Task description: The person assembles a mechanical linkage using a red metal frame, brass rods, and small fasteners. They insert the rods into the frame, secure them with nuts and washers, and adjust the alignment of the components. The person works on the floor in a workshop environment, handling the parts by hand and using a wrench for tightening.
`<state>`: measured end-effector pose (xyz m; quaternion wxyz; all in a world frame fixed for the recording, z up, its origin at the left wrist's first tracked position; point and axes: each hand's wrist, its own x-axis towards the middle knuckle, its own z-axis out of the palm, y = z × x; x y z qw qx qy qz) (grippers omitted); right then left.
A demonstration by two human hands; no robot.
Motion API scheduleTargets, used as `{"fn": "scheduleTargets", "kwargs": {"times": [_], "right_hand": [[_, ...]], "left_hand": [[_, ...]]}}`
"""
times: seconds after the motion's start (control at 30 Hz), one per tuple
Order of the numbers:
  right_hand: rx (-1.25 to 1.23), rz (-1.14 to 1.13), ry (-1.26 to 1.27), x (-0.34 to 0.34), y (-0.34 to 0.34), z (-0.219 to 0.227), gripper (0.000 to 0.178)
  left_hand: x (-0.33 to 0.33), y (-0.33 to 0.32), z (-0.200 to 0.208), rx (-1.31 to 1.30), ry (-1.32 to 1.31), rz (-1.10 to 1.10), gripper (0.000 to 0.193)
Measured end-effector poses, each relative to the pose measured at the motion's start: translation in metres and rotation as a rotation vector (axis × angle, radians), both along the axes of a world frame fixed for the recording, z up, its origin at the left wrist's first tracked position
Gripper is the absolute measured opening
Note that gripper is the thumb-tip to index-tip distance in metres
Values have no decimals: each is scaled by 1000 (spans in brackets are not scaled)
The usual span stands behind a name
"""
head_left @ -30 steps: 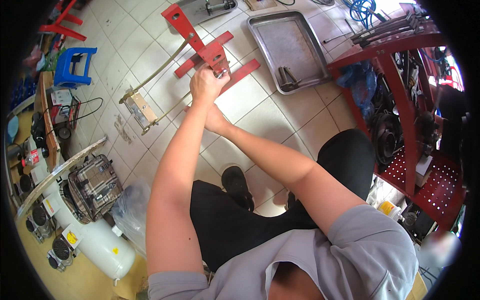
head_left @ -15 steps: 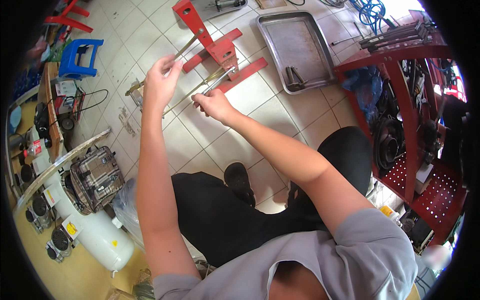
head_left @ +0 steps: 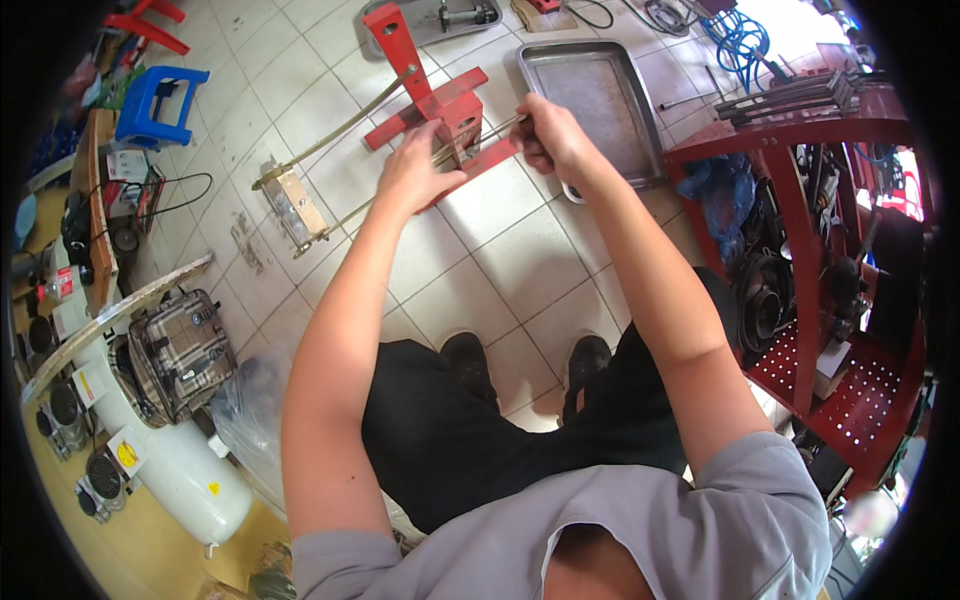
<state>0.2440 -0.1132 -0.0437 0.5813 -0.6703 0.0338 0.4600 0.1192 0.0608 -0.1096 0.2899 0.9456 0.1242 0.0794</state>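
Note:
A red metal stand [head_left: 440, 100] sits on the tiled floor in front of me. A thin brass-coloured rod [head_left: 360, 210] runs across it from a small wooden block [head_left: 290, 205] at the left. My left hand [head_left: 415, 175] grips the rod just left of the stand's cross piece. My right hand [head_left: 550, 135] is closed as a fist around the rod's right end, next to the tray. A second brass rod [head_left: 335, 135] slants from the block up to the stand's upright post.
A shallow steel tray [head_left: 610, 85] lies right of the stand. A red shelf rack [head_left: 800, 250] full of parts fills the right side. At left are a blue stool [head_left: 155, 100], a plaid bag [head_left: 180, 350], a white tank [head_left: 170, 465] and a clear plastic bag [head_left: 250, 410]. My shoes [head_left: 470, 365] are below.
My left hand came in from the left onto the rod beside the stand. My right hand slid right along the rod to its end near the tray.

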Motion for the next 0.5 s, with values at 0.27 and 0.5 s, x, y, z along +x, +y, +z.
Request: {"fn": "scheduleTargets", "kwargs": {"times": [0.27, 0.5], "right_hand": [[-300, -75, -713, 30, -6, -51, 33], [-148, 350, -1850, 14, -32, -60, 23]], "left_hand": [[19, -30, 2, -101, -7, 72, 29], [21, -32, 2, -54, -10, 115, 25]]}}
